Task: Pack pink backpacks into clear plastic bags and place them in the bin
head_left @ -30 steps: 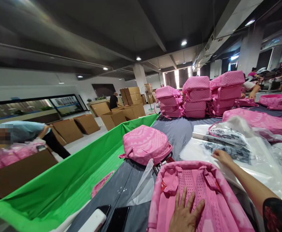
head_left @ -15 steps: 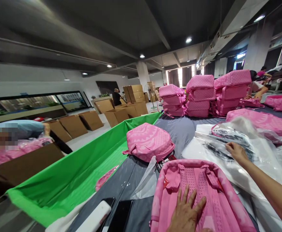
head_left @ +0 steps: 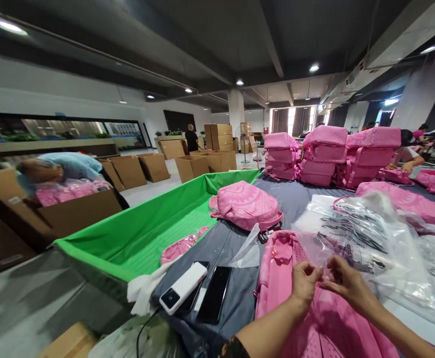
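A pink backpack (head_left: 271, 288) lies strap side up in front of me, partly hidden by my forearms. Above it, a thin clear plastic bag (head_left: 316, 247) is raised between my hands. The fingers of my left hand (head_left: 304, 284) pinch the bag's edge. My right hand (head_left: 346, 284) grips the same edge with curled fingers, close beside the left. To the right rests a stack of clear bags with black print (head_left: 336, 216). Another pink backpack (head_left: 247, 205) lies beyond the front one, with a white strip (head_left: 247, 248) near it.
Stacked pink backpacks (head_left: 323, 151) stand at the table's far end. A white power bank (head_left: 183, 288) and a black phone (head_left: 214, 293) lie at left. A green-lined bin (head_left: 135, 223) borders the table. Another person (head_left: 71, 166) bends over a carton (head_left: 83, 211).
My left hand has left the backpack's straps, and my right hand has come from the bag stack. Both now hold a clear bag over the backpack. The view has shifted left.
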Available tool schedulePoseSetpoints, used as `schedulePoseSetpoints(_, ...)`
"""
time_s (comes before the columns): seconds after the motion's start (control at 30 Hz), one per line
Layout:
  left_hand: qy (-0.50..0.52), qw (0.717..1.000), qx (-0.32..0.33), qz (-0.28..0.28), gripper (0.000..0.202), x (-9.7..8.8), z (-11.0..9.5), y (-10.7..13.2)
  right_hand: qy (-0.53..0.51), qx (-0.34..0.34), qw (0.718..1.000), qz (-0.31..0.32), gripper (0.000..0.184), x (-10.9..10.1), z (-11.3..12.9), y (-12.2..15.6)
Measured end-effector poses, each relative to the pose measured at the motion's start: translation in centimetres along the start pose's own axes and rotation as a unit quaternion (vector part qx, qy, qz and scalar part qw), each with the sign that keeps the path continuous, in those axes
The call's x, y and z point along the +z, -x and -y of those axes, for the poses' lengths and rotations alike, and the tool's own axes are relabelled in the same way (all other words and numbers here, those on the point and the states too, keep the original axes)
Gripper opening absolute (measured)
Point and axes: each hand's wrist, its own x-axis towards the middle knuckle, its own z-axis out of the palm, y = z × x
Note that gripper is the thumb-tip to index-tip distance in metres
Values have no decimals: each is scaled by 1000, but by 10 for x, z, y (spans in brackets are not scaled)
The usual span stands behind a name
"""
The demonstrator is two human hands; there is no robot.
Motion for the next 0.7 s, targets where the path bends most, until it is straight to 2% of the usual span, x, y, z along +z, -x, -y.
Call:
schedulePoseSetpoints(0.03,2,1000,8,-13,58,0,-2,6,-5,22,1000,10,53,-2,3,3)
schedulePoseSetpoints(0.1,-29,998,31,-37,49,-7,-4,19,-26,61,995,72,54,-10,8,4)
schedulePoseSetpoints(0.17,-119,991,24,-57,38,-23,-3,29,-68,105,986,114,54,-19,12,0)
schedulePoseSetpoints(0.2,-174,983,6,-61,36,-33,-3,33,-92,131,983,95,53,-23,12,-3)
schedulePoseSetpoints(0.3,-291,954,-58,-50,29,-64,-4,46,-126,195,970,-66,47,-28,9,-15)
schedulePoseSetpoints(0.37,-339,939,-30,-59,23,-74,-9,57,-109,198,963,-148,43,-22,8,-21)
schedulePoseSetpoints(0.4,-382,922,21,-65,36,-75,-13,63,-98,192,961,-171,41,-15,9,-22)
schedulePoseSetpoints(0.43,-436,892,96,-66,54,-72,-18,68,-85,175,964,-182,39,-7,12,-21)
schedulePoseSetpoints(0.5,-541,796,268,-42,75,-61,-31,71,-36,91,982,-162,34,10,22,-13)
schedulePoseSetpoints(0.53,-576,747,330,-28,76,-55,-38,69,3,33,991,-129,33,17,27,-7)
schedulePoseSetpoints(0.57,-600,716,357,-22,72,-51,-47,64,53,-25,994,-93,32,22,31,1)
schedulePoseSetpoints(0.63,-639,697,325,-31,54,-52,-62,50,168,-104,980,-33,30,22,33,20)
schedulePoseSetpoints(0.7,-667,699,252,-47,30,-65,-73,40,269,-124,955,-22,28,8,23,43)
